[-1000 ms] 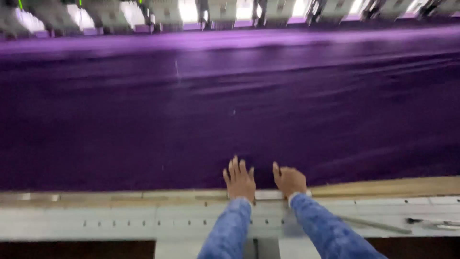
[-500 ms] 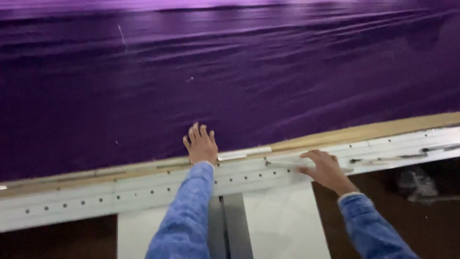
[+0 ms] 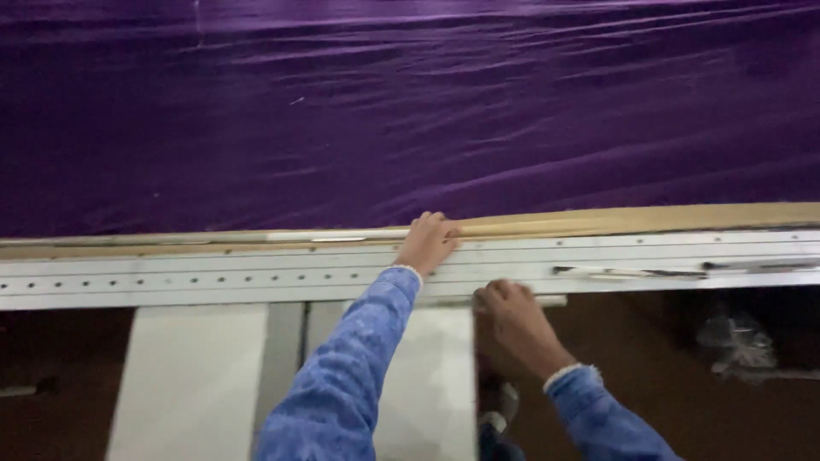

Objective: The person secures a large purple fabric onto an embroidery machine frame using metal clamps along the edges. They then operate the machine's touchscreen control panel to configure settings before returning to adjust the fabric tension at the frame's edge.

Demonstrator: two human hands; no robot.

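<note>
The wide purple satin-like cloth (image 3: 410,111) lies stretched across the frame bed, its near edge meeting the tan wooden strip (image 3: 649,220) along the white perforated metal rail (image 3: 171,277). It looks soft, light and slippery, best gripped at that edge. The left hand (image 3: 430,242) curls its fingers over the strip. The right hand (image 3: 511,329) closes on the rail's underside lip.

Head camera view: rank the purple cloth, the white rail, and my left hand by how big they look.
1. Purple cloth, fills the upper half.
2. White rail, a long strip across the frame.
3. Left hand, smallest.
</note>
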